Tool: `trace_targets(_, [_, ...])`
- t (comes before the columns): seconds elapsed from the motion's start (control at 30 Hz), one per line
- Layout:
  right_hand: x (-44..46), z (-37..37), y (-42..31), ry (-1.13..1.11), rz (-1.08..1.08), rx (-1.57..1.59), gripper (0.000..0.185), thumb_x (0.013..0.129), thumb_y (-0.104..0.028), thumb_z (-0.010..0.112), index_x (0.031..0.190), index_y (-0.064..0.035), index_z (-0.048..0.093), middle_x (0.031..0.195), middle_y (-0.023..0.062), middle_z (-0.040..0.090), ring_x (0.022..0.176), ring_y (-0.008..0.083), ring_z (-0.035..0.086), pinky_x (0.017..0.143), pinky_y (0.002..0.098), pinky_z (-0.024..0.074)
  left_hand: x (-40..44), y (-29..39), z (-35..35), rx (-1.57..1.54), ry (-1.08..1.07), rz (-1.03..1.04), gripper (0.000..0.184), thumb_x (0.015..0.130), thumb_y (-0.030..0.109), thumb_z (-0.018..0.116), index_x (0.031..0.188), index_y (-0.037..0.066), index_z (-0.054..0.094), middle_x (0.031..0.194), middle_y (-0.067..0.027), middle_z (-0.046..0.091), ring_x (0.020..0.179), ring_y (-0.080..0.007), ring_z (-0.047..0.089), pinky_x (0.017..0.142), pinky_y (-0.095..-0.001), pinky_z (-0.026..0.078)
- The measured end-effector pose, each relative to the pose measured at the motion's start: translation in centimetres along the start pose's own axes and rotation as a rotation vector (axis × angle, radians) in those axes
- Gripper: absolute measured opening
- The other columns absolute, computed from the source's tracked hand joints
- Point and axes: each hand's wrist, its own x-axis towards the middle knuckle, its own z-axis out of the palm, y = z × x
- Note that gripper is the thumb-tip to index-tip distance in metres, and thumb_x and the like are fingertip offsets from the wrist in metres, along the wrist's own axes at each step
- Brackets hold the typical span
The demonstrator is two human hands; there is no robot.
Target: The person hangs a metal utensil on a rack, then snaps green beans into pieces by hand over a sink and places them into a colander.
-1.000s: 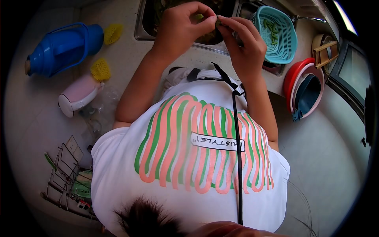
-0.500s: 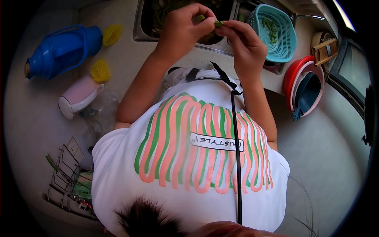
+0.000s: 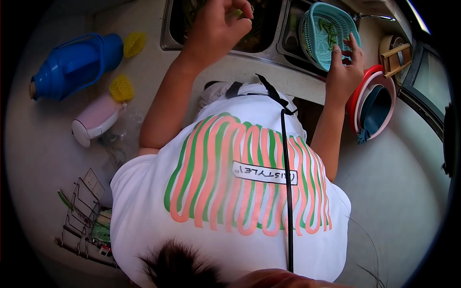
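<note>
My left hand (image 3: 218, 31) is over the sink (image 3: 168, 33), its fingers curled round a piece of green bean (image 3: 236, 13). Beneath it, the sink basin holds dark greenery that is hard to make out. My right hand (image 3: 346, 69) is at the near right edge of a turquoise plastic basket (image 3: 314, 19), with fingers spread and nothing visible in them. Broken green bean pieces (image 3: 328, 33) lie inside the basket, which rests over the right-hand basin.
A blue thermos (image 3: 72, 65), yellow mesh scrubbers (image 3: 134, 44) and a pink-and-white kettle (image 3: 96, 117) stand at left. Red and pink basins (image 3: 353, 103) with a dark blue one (image 3: 374, 113) are at right, near a wooden rack (image 3: 396, 60). A wire rack (image 3: 79, 206) is lower left.
My hands have parted from where they met at the green bean. My right hand moved right to the basket; my left hand shifted slightly up and left with a piece.
</note>
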Motion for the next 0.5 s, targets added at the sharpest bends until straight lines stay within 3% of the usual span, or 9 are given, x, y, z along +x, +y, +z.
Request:
trace_targets(0.07, [-0.2, 0.5, -0.6, -0.194, 0.081, 0.299, 0.036, 0.095, -0.016, 0.073, 0.13, -0.0105, 0.069, 0.102, 0.0084, 0.074, 0.089, 0.0182, 0.071, 0.078, 0.0266, 0.0575, 0.1, -0.6, -0.2, 0.051, -0.084, 0.034, 0.056, 0.088, 0.001, 0.06, 0.138, 0.005, 0.033, 0.098, -0.0069, 0.053, 0.091, -0.0127, 0.051, 0.082, -0.0272, 0.042])
trace_targets(0.1, [-0.2, 1.2, -1.7, -0.26, -0.015, 0.46, 0.034, 0.095, -0.014, 0.072, 0.128, -0.0096, 0.069, 0.1, 0.0072, 0.073, 0.086, 0.0157, 0.07, 0.076, 0.0252, 0.0565, 0.0, -0.6, 0.0, 0.086, -0.091, 0.087, 0.059, 0.087, -0.002, 0.059, 0.138, 0.005, 0.031, 0.099, -0.0083, 0.052, 0.091, -0.0142, 0.051, 0.083, -0.0285, 0.043])
trace_targets(0.17, [0.0, 2.0, -4.9, -0.416, -0.215, 0.523, 0.029, 0.093, -0.007, 0.072, 0.122, -0.0074, 0.07, 0.095, 0.0052, 0.071, 0.081, 0.0123, 0.067, 0.071, 0.0243, 0.0539, 0.0, -0.5, 0.9, 0.155, -0.111, 0.198, 0.064, 0.085, -0.006, 0.059, 0.139, 0.005, 0.027, 0.101, -0.011, 0.052, 0.092, -0.0172, 0.053, 0.084, -0.031, 0.045])
trace_targets(0.3, [0.3, 4.2, -7.3, -0.503, -0.414, 0.52, 0.02, 0.088, 0.0, 0.072, 0.107, -0.006, 0.072, 0.092, 0.0093, 0.069, 0.077, 0.021, 0.068, 0.066, 0.0279, 0.0537, 0.1, -1.2, 1.6, 0.16, -0.165, 0.351, 0.073, 0.083, -0.013, 0.057, 0.141, 0.007, 0.018, 0.108, -0.0161, 0.05, 0.095, -0.0226, 0.054, 0.086, -0.0351, 0.048])
trace_targets(0.4, [0.5, 3.9, -7.6, -0.559, -0.332, 0.48, 0.018, 0.09, 0.001, 0.07, 0.106, -0.0041, 0.071, 0.096, 0.0082, 0.071, 0.082, 0.0169, 0.07, 0.07, 0.0267, 0.0552, -0.4, -1.0, 1.6, 0.051, -0.076, 0.306, 0.061, 0.085, -0.009, 0.059, 0.137, 0.005, 0.03, 0.108, -0.0154, 0.052, 0.097, -0.023, 0.056, 0.085, -0.0345, 0.049])
trace_targets(0.5, [0.1, 4.0, -6.8, -0.553, -0.125, 0.713, 0.017, 0.093, 0.002, 0.067, 0.109, -0.0014, 0.07, 0.101, 0.0075, 0.073, 0.087, 0.0134, 0.071, 0.076, 0.0244, 0.0568, -0.3, 0.2, 0.0, 0.336, -0.026, 0.34, 0.037, 0.087, -0.002, 0.065, 0.122, 0.001, 0.052, 0.104, -0.0142, 0.058, 0.096, -0.0236, 0.061, 0.084, -0.0338, 0.05])
